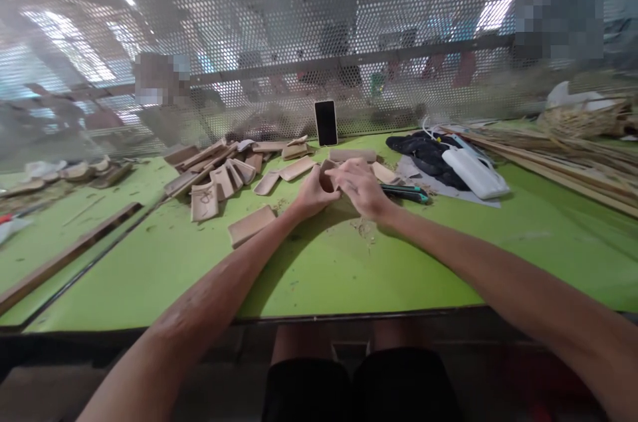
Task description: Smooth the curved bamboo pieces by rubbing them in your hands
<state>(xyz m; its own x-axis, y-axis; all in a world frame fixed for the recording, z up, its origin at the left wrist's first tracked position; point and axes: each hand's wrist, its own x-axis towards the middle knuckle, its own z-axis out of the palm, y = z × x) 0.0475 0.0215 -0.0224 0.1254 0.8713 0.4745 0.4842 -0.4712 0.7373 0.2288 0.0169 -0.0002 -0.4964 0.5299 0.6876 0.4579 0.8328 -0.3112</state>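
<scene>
A small curved piece of bamboo (327, 181) stands between my two hands over the middle of the green table. My left hand (314, 196) is closed around its left side. On its other side my right hand (359, 188) has bent fingers pressed to the piece, and they partly cover it. A utility knife (406, 192) with a black and teal handle lies just right of my right hand. Thin shavings (366, 229) are scattered below that hand. Another bamboo piece (252, 225) lies flat by my left forearm.
Several cut bamboo pieces (226, 177) are heaped at the left. A phone (326, 123) stands upright behind my hands. At the right lie a black cloth (423, 156), a white power bank (476, 171) and long bamboo strips (558, 166). A perforated metal screen (279, 96) closes off the back.
</scene>
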